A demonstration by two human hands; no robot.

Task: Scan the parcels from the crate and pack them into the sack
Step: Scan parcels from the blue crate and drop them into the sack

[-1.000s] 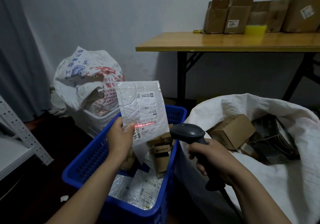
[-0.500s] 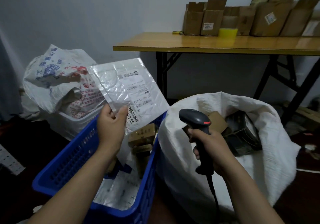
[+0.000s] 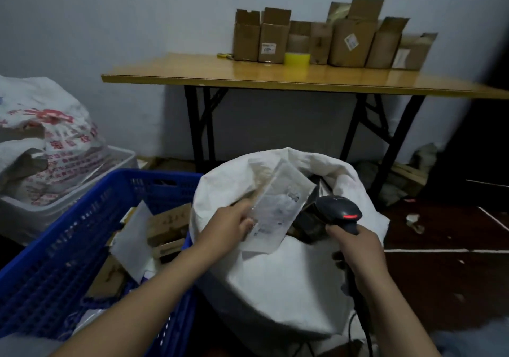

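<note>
A person's left hand [image 3: 234, 224] pinches a flat white mailer [image 3: 278, 210] by its lower left edge, thumb on top, and holds it tilted over the open mouth of the white sack [image 3: 275, 287]. The mailer's lower corner hangs across the sack's near rim, and its label faces the camera, too blurred to read. The right hand [image 3: 358, 249] is curled round the handle of a black barcode scanner [image 3: 338, 213], whose head, with a red light showing, sits over the sack's right rim just beside the mailer. A cable runs down from the handle. Dark packages lie inside the sack behind the mailer.

The blue crate [image 3: 68, 246] stands against the sack's left side. Brown cartons [image 3: 168, 227] rest by its right wall, with a white envelope [image 3: 135, 241] leaning among them.

Behind, a wooden table [image 3: 220, 72] carries a row of open cardboard boxes [image 3: 349, 42] along its back edge, with a yellow tape roll [image 3: 297, 59] in front of them. At the left, a printed bag [image 3: 46, 147] sits in a grey tub [image 3: 55, 208].
</note>
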